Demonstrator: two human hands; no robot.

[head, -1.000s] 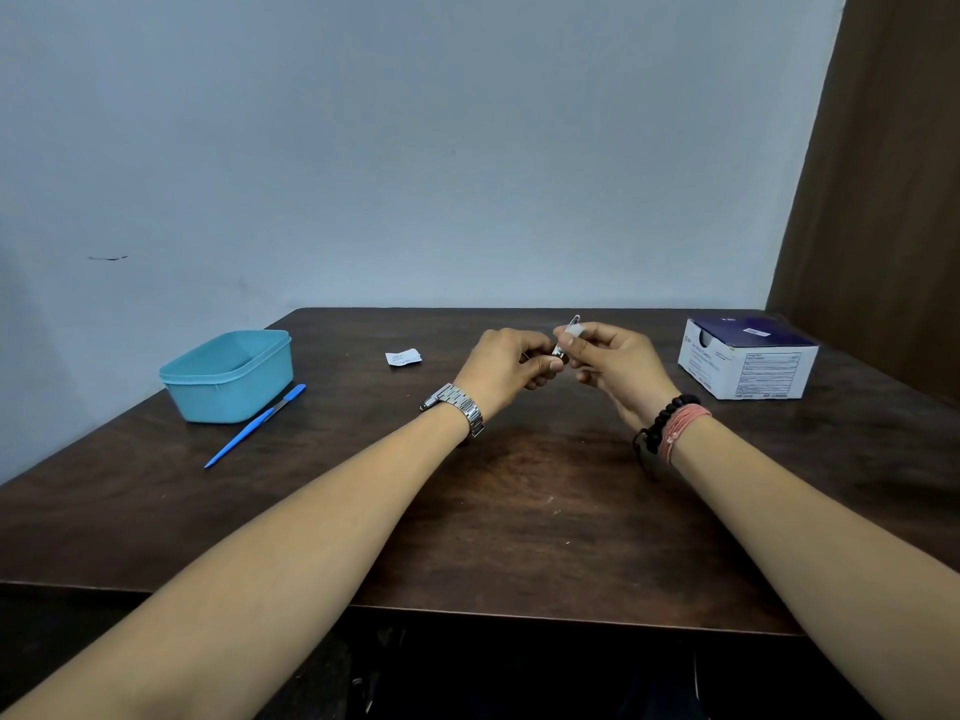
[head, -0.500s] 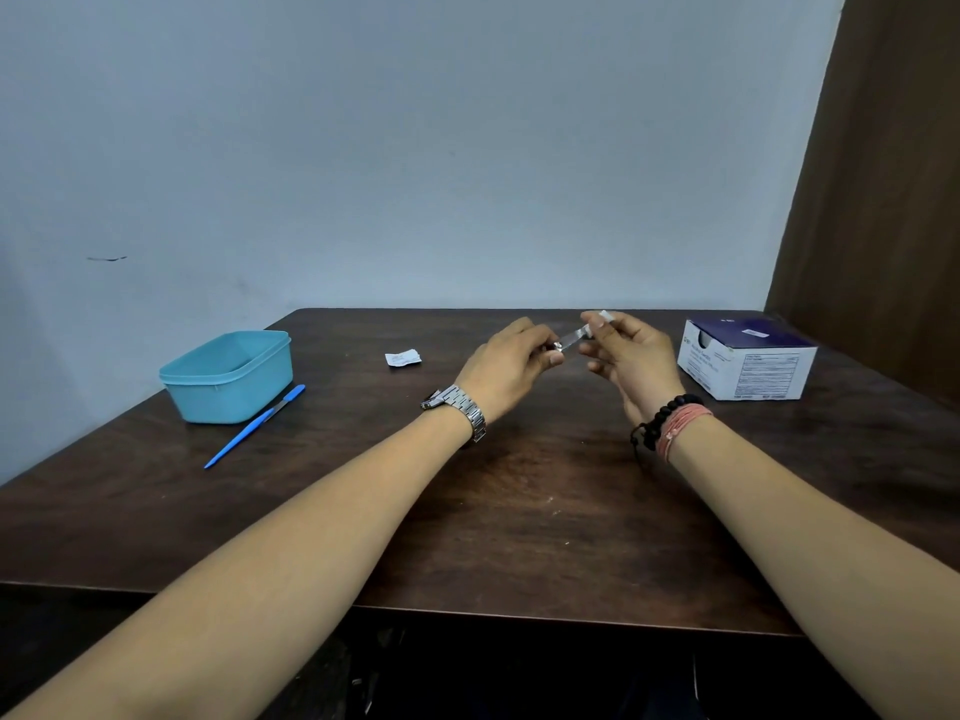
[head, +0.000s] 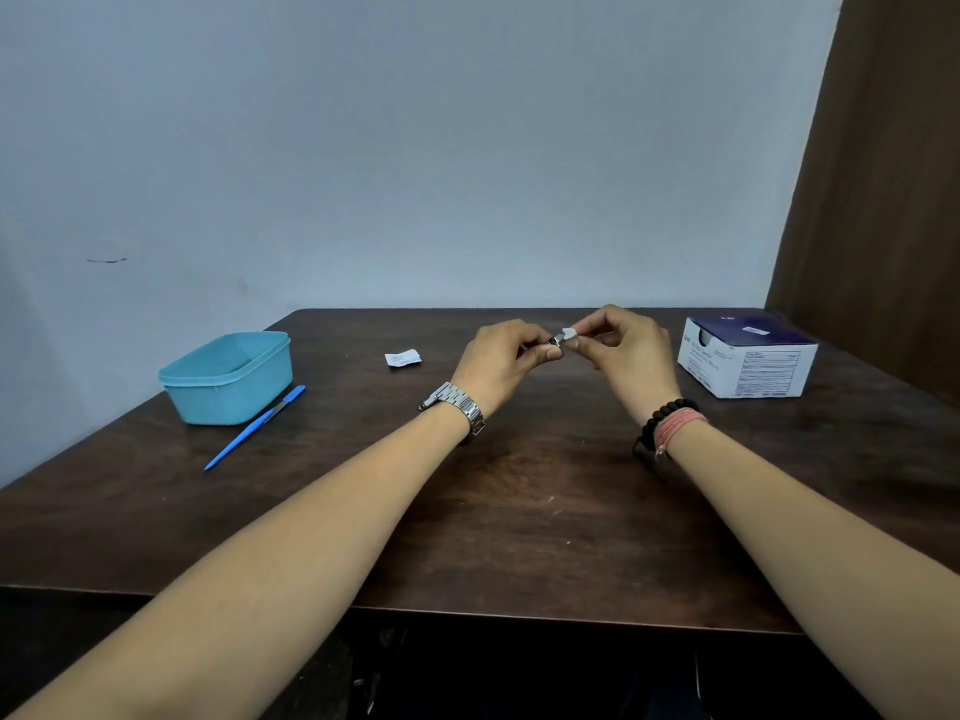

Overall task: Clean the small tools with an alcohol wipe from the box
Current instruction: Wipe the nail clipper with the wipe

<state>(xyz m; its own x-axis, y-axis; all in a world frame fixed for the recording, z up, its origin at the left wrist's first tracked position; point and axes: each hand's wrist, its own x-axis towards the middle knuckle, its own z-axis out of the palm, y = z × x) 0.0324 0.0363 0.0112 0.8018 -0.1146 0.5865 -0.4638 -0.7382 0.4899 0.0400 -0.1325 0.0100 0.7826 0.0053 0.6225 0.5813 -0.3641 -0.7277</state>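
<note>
The left hand (head: pixel 498 363) pinches one end of a small metal tool (head: pixel 555 341) between thumb and curled fingers, its grip clamped tight on it. The right hand (head: pixel 631 350) meets it from the other side, thumb and forefinger closed on a folded white wipe (head: pixel 570 334) that wraps the tool's far end. Tool and wipe are held in the air above the middle of the dark wooden surface (head: pixel 519 511), toward its far half, with both forearms reaching in from the near edge. What kind of tool it is cannot be told; only a short bright stretch of it shows between the two hands.

The left wrist carries a steel watch (head: pixel 457 402); the right wrist carries a black bead bracelet (head: pixel 662 415) and a pink cord band (head: pixel 680 426) just beside it.

Left of the hands, a small torn white wrapper (head: pixel 402 358) lies flat on the surface. Farther left stands an open turquoise tub (head: pixel 228 376), and a blue-handled tool (head: pixel 254 428) lies just in front of it, slanting toward the near left. Well to the right of the hands sits the white and dark-blue box (head: pixel 748 358), near the brown panel (head: pixel 883 200) at the side. A pale wall (head: pixel 415 148) rises behind.
</note>
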